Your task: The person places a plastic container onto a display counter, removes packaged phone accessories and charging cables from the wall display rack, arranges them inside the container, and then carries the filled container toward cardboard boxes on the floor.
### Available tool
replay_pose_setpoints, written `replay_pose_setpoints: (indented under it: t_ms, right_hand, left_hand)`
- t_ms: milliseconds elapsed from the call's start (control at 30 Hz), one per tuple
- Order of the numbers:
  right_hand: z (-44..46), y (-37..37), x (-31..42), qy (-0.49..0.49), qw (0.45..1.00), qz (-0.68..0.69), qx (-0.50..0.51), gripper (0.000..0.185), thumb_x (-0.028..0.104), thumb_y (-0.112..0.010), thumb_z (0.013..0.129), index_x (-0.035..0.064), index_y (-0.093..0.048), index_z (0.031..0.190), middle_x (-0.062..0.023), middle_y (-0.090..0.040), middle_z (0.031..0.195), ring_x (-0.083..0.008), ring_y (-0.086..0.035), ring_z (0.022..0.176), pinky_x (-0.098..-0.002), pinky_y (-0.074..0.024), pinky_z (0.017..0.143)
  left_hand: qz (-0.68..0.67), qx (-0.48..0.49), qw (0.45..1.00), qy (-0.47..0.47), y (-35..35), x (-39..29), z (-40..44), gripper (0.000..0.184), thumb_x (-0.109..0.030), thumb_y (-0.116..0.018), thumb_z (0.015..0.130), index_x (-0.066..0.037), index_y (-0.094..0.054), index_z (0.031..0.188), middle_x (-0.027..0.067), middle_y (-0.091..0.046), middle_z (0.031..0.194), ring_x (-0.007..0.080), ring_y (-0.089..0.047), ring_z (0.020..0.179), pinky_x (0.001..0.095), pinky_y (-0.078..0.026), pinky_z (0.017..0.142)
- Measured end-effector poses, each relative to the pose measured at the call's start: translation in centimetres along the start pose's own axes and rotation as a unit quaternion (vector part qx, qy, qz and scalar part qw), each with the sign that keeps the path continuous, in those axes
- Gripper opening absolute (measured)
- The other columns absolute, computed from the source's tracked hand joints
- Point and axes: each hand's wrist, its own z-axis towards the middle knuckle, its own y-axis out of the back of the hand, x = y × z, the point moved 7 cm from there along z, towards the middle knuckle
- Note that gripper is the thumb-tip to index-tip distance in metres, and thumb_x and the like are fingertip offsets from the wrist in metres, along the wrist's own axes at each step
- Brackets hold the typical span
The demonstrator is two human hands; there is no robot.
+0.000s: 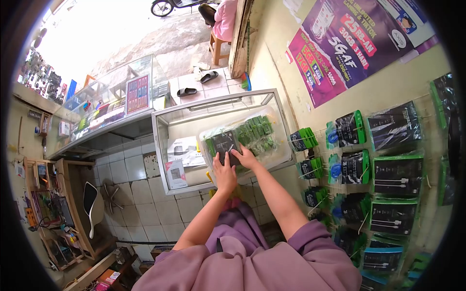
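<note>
Left hand (224, 170) and right hand (246, 158), both part-spread, touch a black packet (223, 141) at their fingertips (grip: cannot tell), not yet released; beyond the right hand, green packets (256, 127) already lie grouped in the clear tray (278, 143).

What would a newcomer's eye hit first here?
Probably the purple poster at upper right, with its big bright print. Next, near the centre, the left hand and right hand on a black pack over the glass case. Then likely the green-and-black packets hanging in rows at right.
</note>
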Motion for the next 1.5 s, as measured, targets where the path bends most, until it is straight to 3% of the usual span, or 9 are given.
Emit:
replay_pose_setpoints:
  t_ms: [67, 133, 467, 733, 933, 1067, 1233, 1367, 1500]
  right_hand:
    - [-0.2, 1.1, 0.0, -0.026, 0.937, -0.326, -0.126, 0.064, 0.045, -0.064, 0.084, 0.0017, -0.051, 0.130, -0.0192, -0.060, 0.113, -0.0314, -0.062, 0.097, -0.0376, -0.0491, 0.084]
    - [-2.6, 0.8, 3.3, -0.011, 0.897, -0.393, -0.200, 0.066, 0.049, -0.064, 0.081, 0.0029, -0.053, 0.127, -0.0220, -0.056, 0.112, -0.0380, -0.054, 0.105, -0.0432, -0.0457, 0.088]
    - [-23.1, 5.7, 19.7, 0.178, 0.911, -0.207, -0.310, 0.031, 0.015, -0.062, 0.086, 0.0047, -0.059, 0.115, -0.0145, -0.058, 0.102, -0.0244, -0.062, 0.086, -0.0341, -0.0496, 0.074]
    - [-45.2, 10.5, 36.9, 0.274, 0.850, -0.181, -0.411, 0.024, 0.010, -0.063, 0.086, 0.0030, -0.061, 0.109, -0.0095, -0.060, 0.097, -0.0178, -0.064, 0.087, -0.0292, -0.0503, 0.074]
    - [-56.1, 16.0, 47.9, 0.370, 0.700, -0.250, -0.558, 0.029, 0.012, -0.065, 0.086, 0.0027, -0.058, 0.113, -0.0090, -0.059, 0.101, -0.0177, -0.061, 0.090, -0.0287, -0.0494, 0.073]
    - [-58.0, 21.4, 49.7, 0.363, 0.603, -0.202, -0.681, 0.051, 0.019, -0.066, 0.085, 0.0063, -0.046, 0.130, -0.0128, -0.050, 0.118, -0.0231, -0.053, 0.109, -0.0334, -0.0464, 0.083]
    - [-54.5, 26.9, 49.2, 0.265, 0.585, -0.258, -0.722, 0.087, 0.032, -0.067, 0.083, -0.0088, -0.018, 0.143, -0.0320, -0.021, 0.144, -0.0423, -0.026, 0.134, -0.0433, -0.0287, 0.108]
    - [-53.6, 27.2, 48.9, 0.274, 0.624, -0.191, -0.707, 0.079, 0.027, -0.069, 0.081, -0.0068, -0.028, 0.139, -0.0351, -0.015, 0.145, -0.0473, -0.021, 0.135, -0.0476, -0.0246, 0.109]
    - [-55.3, 25.1, 49.8, 0.284, 0.524, -0.272, -0.756, 0.070, 0.031, -0.074, 0.078, -0.0045, -0.040, 0.128, -0.0328, -0.022, 0.143, -0.0416, -0.026, 0.134, -0.0469, -0.0252, 0.108]
  left_hand:
    - [0.012, 0.014, 1.000, -0.002, -0.8, 0.5, 0.3, 0.062, -0.015, -0.065, 0.082, -0.006, -0.040, 0.138, 0.0232, -0.028, 0.140, 0.0415, -0.030, 0.130, 0.0485, -0.029, 0.105]
    - [0.020, 0.026, 0.999, -0.012, -0.8, 0.3, 0.5, 0.063, -0.018, -0.066, 0.081, -0.006, -0.041, 0.137, 0.0228, -0.028, 0.141, 0.0413, -0.028, 0.132, 0.0490, -0.028, 0.106]
    - [-0.114, -0.016, 0.978, -0.175, 9.2, -12.9, -3.9, 0.049, -0.014, -0.065, 0.080, -0.005, -0.049, 0.125, 0.0219, -0.038, 0.133, 0.0408, -0.033, 0.127, 0.0485, -0.029, 0.104]
    - [-0.363, 0.054, 0.817, -0.445, 22.5, -36.3, -9.9, 0.030, -0.004, -0.060, 0.080, -0.003, -0.056, 0.110, 0.0167, -0.056, 0.106, 0.0343, -0.054, 0.100, 0.0397, -0.043, 0.087]
    - [-0.436, 0.060, 0.676, -0.590, 30.4, -51.8, -12.2, 0.030, -0.005, -0.059, 0.084, -0.002, -0.055, 0.114, 0.0157, -0.056, 0.107, 0.0304, -0.056, 0.098, 0.0352, -0.048, 0.080]
    - [-0.502, 0.114, 0.657, -0.551, 30.0, -59.2, -11.6, 0.038, -0.012, -0.058, 0.089, -0.001, -0.049, 0.123, 0.0169, -0.050, 0.123, 0.0296, -0.051, 0.114, 0.0367, -0.044, 0.091]
    - [-0.464, 0.241, 0.712, -0.468, 26.0, -64.3, -10.2, 0.056, -0.030, -0.058, 0.091, 0.005, -0.041, 0.132, 0.0253, -0.051, 0.126, 0.0306, -0.053, 0.113, 0.0370, -0.040, 0.095]
    - [-0.451, 0.283, 0.714, -0.455, 23.6, -64.8, -9.7, 0.057, -0.030, -0.060, 0.090, 0.006, -0.042, 0.130, 0.0227, -0.058, 0.116, 0.0288, -0.058, 0.105, 0.0343, -0.042, 0.090]
    - [-0.511, 0.206, 0.701, -0.453, 27.7, -62.3, -10.7, 0.047, -0.029, -0.063, 0.089, 0.005, -0.048, 0.118, 0.0147, -0.060, 0.104, 0.0195, -0.058, 0.090, 0.0302, -0.046, 0.078]
